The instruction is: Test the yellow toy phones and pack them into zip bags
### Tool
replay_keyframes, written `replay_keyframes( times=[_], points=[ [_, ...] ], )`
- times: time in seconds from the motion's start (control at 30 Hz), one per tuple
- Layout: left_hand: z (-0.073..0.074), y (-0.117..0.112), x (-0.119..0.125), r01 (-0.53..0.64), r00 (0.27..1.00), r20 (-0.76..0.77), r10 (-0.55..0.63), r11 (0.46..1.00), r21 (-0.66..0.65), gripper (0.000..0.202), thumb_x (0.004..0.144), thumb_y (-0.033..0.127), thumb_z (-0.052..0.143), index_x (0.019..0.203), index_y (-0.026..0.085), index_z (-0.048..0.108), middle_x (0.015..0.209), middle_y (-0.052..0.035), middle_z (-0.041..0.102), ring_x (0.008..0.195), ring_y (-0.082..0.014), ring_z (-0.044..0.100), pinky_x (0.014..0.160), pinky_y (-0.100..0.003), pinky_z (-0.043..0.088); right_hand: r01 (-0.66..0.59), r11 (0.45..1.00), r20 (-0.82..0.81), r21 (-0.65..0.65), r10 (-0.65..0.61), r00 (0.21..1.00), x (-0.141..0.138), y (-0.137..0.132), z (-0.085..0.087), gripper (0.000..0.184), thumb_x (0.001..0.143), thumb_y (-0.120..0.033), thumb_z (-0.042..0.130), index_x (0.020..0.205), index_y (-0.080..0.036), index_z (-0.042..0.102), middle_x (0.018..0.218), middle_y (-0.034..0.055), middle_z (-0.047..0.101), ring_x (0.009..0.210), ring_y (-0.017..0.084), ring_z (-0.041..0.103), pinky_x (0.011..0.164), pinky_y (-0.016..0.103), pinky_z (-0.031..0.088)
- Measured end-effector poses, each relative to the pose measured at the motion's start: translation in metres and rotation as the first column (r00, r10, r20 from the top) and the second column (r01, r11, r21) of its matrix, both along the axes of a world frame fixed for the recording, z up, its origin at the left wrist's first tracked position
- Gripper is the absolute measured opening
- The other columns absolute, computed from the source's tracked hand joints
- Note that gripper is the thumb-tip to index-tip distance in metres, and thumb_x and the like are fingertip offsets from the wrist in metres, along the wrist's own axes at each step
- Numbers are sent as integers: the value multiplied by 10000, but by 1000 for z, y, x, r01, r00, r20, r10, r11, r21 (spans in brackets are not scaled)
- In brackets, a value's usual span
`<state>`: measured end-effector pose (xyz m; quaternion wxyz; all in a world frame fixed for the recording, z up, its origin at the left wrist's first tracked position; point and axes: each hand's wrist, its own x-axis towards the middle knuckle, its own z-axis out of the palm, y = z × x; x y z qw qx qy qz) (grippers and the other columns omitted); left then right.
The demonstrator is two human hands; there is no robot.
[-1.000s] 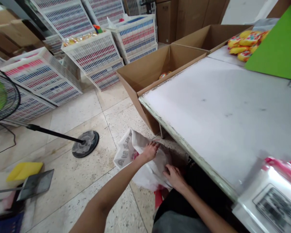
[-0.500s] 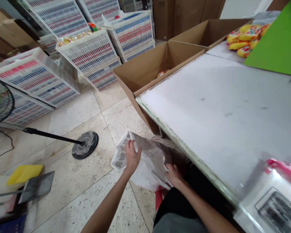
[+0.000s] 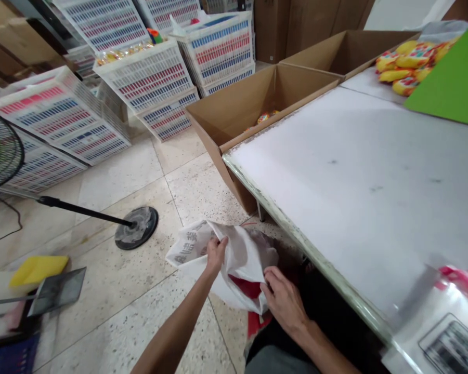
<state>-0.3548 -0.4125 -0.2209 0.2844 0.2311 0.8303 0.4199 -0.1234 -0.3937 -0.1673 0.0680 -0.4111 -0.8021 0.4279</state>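
A white woven sack (image 3: pixel 244 257) with dark printed characters stands on the floor beside the table's near edge. My left hand (image 3: pixel 217 254) is closed on the upper edge of the sack. On the right side of its mouth, my right hand (image 3: pixel 283 296) pinches the rim. Something red (image 3: pixel 246 285) shows through the gap between my hands; I cannot make out what it is. More red shows low down beside the sack, next to my leg.
The white table (image 3: pixel 335 182) fills the right side, with yellow packets (image 3: pixel 407 62) and a plastic-wrapped pack (image 3: pixel 448 322) on it. Open cardboard boxes (image 3: pixel 226 117) line its far edge. Stacked plastic crates (image 3: pixel 148 78), a fan base (image 3: pixel 137 228) and a dustpan (image 3: pixel 60 291) are to the left.
The sack's mouth has come open between my hands, and red now shows inside. My left hand has shifted slightly down and right along the rim.
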Motion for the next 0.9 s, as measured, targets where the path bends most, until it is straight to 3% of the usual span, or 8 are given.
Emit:
replay_keyframes(
  times=[0.13,0.27,0.43,0.53,0.63,0.7,0.77,0.9],
  points=[
    [11,-5,23,118,988,-105,-115,993,19,336,782,435,506,618,144,540,535,11,507,539,-145,474,505,-238,341,54,998,-15,-17,-54,998,-9,15,-8,317,807,-187,505,1118,-152,551,1289,134,477,1152,240,482,951,342,391],
    [17,-22,81,312,939,-164,-304,950,26,306,801,371,454,569,172,485,518,16,458,522,-132,418,538,-248,340,97,993,-9,-74,-98,995,-32,39,-27,367,902,-280,427,1240,-144,471,1224,112,539,1133,205,503,962,348,402],
    [17,-61,157,549,830,-145,-539,835,38,259,841,282,377,666,189,544,655,-45,583,613,-167,497,625,-280,406,60,974,170,-221,-22,985,-39,32,-59,308,867,-309,564,1131,-153,533,1115,70,573,929,191,590,784,391,501],
    [22,-72,175,627,776,-113,-620,778,39,277,851,256,385,623,196,530,601,-37,578,557,-152,488,578,-260,402,2,963,263,-269,71,962,-24,23,-73,232,877,-310,550,1037,-143,574,995,43,607,810,151,606,701,330,519],
    [38,-68,157,695,719,-74,-691,715,81,235,846,277,435,681,203,585,654,-39,619,615,-154,543,630,-252,428,3,980,315,-199,61,947,-8,25,-75,209,882,-317,539,992,-146,588,989,41,609,848,159,597,753,355,499],
    [48,-61,121,653,756,-32,-654,751,95,212,840,328,468,768,212,631,759,-52,654,722,-172,584,727,-270,445,19,991,332,-130,26,943,-2,28,-71,197,885,-322,530,941,-146,597,966,37,612,864,161,588,783,367,480],
    [51,-55,71,332,943,-17,-333,943,-31,194,784,378,555,784,209,650,879,-67,658,872,-208,584,829,-297,432,28,997,331,-72,-3,944,1,30,-65,190,889,-320,520,875,-148,601,912,27,616,848,156,582,785,359,464],
    [26,-63,-14,18,1000,-14,-22,971,-236,324,770,344,604,1000,116,593,1079,-138,591,1047,-285,520,870,-396,417,38,999,312,-7,-34,950,1,26,-54,189,884,-289,518,783,-152,598,749,3,604,727,135,573,705,308,453]
  ],
)
